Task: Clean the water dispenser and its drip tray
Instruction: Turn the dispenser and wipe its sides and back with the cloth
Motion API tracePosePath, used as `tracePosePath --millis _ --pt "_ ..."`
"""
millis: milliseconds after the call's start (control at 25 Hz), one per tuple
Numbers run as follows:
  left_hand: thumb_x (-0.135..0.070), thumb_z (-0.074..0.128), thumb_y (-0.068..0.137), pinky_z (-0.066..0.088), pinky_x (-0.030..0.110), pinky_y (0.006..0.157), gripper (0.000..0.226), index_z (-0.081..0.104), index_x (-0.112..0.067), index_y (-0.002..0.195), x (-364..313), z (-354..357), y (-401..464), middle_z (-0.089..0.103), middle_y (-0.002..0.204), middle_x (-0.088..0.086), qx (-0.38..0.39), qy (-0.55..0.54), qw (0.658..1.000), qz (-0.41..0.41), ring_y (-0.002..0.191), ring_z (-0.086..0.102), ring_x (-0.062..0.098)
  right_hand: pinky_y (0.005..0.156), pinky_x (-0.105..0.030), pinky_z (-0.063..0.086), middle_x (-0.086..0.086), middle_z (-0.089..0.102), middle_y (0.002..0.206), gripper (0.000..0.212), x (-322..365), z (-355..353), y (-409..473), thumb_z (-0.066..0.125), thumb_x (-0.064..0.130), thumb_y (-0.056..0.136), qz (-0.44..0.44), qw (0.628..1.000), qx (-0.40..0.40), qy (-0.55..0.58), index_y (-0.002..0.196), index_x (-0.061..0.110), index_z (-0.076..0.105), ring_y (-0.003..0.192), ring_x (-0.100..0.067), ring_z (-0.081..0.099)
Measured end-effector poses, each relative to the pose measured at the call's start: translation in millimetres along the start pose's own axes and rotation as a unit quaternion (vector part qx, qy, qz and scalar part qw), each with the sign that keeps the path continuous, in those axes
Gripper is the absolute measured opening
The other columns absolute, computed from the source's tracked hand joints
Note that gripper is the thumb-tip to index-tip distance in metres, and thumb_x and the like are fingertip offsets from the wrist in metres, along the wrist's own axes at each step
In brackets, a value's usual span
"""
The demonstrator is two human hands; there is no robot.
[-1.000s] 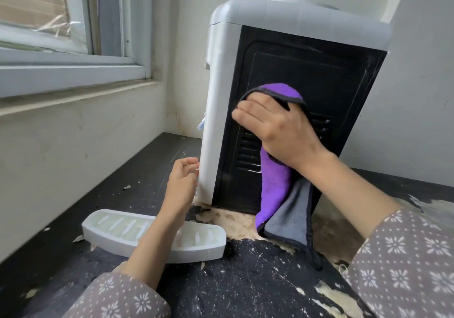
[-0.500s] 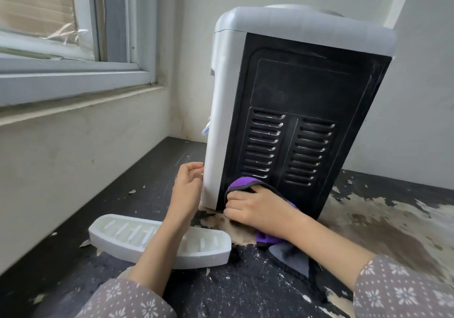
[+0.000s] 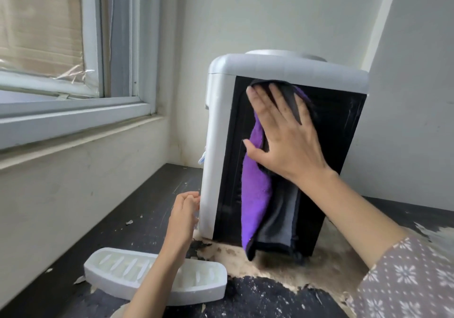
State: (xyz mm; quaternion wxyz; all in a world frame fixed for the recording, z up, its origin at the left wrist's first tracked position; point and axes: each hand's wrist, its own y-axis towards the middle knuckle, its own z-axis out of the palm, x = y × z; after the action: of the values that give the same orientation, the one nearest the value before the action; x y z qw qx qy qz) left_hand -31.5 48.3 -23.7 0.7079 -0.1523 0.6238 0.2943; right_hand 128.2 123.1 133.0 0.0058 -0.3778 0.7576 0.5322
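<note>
The water dispenser stands on the dark counter with its white top and black back panel turned toward me. My right hand lies flat with fingers spread, pressing a purple and grey cloth against the upper part of that panel; the cloth hangs down to the counter and hides the vents. My left hand curls against the dispenser's lower white corner, touching it. The white drip tray lies on the counter in front, partly behind my left forearm.
A window with a white frame and a ledge run along the left. White walls close in behind and to the right of the dispenser. The counter top is black, peeling, and littered with paint flakes.
My right hand has carried the cloth from the panel's bottom edge up to its top. The left hand has stayed at the lower corner. The camera has tilted up slightly.
</note>
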Motion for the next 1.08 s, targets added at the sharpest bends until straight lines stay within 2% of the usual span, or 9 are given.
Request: tracePosePath --millis 80,120,200,320,440,720,840,960,1080 --pt "-0.043 0.040 0.077 0.043 0.031 0.073 0.036 0.060 -0.020 0.095 -4 1 -1 0.062 0.110 0.001 0.006 -0.017 1.000 -0.003 0.099 0.058 0.015 0.115 -0.041 0.010 -0.003 0.025 0.155 0.077 4 3 1 0.046 0.026 0.077 -0.006 1.000 -0.002 -0.003 0.150 0.012 0.024 0.144 -0.018 0.021" --pt "-0.045 0.041 0.084 0.042 0.031 0.071 0.037 0.060 -0.016 0.098 -4 2 -1 0.064 0.108 0.002 0.006 -0.023 1.000 -0.009 0.095 0.059 0.015 0.115 -0.043 0.014 -0.004 0.028 0.155 0.077 6 7 -4 0.044 0.018 0.075 -0.027 1.000 -0.006 -0.004 0.149 0.011 0.026 0.143 -0.018 0.024" --pt "-0.042 0.031 0.099 0.040 0.031 0.070 0.040 0.057 -0.012 0.105 -4 2 1 0.065 0.106 0.002 0.001 -0.029 0.999 -0.023 0.093 0.059 0.014 0.114 -0.043 0.024 -0.005 0.032 0.153 0.074 8 19 -22 0.040 0.006 0.075 -0.093 0.996 -0.001 0.000 0.148 0.010 0.030 0.141 -0.020 0.029" --pt "-0.041 0.023 0.101 0.039 0.033 0.076 0.041 0.057 -0.017 0.098 -2 2 3 0.066 0.104 0.000 -0.013 -0.021 1.000 -0.016 0.096 0.059 0.013 0.107 -0.039 0.037 -0.004 0.042 0.147 0.064 13 36 -59 0.034 -0.004 0.082 -0.187 0.981 0.018 0.040 0.144 0.011 0.040 0.137 -0.019 0.038" --pt "-0.040 0.023 0.102 0.039 0.034 0.080 0.042 0.058 -0.019 0.093 -3 3 3 0.066 0.099 -0.002 -0.015 -0.025 0.999 -0.018 0.095 0.059 0.013 0.097 -0.033 0.046 0.001 0.055 0.136 0.045 20 49 -93 0.034 0.002 0.096 -0.259 0.961 0.036 0.085 0.135 0.015 0.053 0.128 -0.014 0.049" --pt "-0.042 0.022 0.101 0.039 0.033 0.079 0.046 0.056 -0.011 0.109 -3 3 3 0.064 0.107 0.001 -0.004 -0.004 1.000 -0.009 0.099 0.058 0.015 0.085 -0.023 0.051 0.016 0.065 0.118 0.037 29 62 -137 0.050 0.016 0.086 -0.361 0.912 0.156 0.120 0.115 0.031 0.066 0.115 -0.003 0.056" --pt "-0.039 0.027 0.101 0.041 0.032 0.077 0.041 0.056 -0.012 0.112 -1 3 2 0.062 0.112 0.001 0.002 0.019 1.000 0.005 0.103 0.058 0.015 0.080 -0.024 0.053 0.016 0.067 0.112 0.039 28 39 -129 0.041 0.013 0.087 -0.297 0.938 0.118 0.134 0.108 0.030 0.070 0.110 -0.005 0.060" --pt "-0.047 0.042 0.086 0.046 0.032 0.082 0.033 0.057 -0.022 0.102 -1 3 1 0.060 0.112 -0.003 0.011 0.025 0.999 0.026 0.105 0.056 0.012 0.090 -0.030 0.049 0.006 0.057 0.133 0.059 12 12 -109 0.035 -0.002 0.081 -0.154 0.981 0.024 0.111 0.130 0.020 0.059 0.123 -0.013 0.053" --pt "-0.053 0.040 0.075 0.044 0.042 0.097 0.040 0.056 -0.027 0.100 3 1 4 0.059 0.113 -0.005 0.015 0.038 0.999 0.034 0.109 0.055 0.014 0.096 -0.031 0.036 0.006 0.047 0.144 0.076 1 -2 -85 0.032 -0.005 0.071 -0.047 0.996 0.037 0.066 0.142 0.018 0.044 0.129 -0.016 0.044"
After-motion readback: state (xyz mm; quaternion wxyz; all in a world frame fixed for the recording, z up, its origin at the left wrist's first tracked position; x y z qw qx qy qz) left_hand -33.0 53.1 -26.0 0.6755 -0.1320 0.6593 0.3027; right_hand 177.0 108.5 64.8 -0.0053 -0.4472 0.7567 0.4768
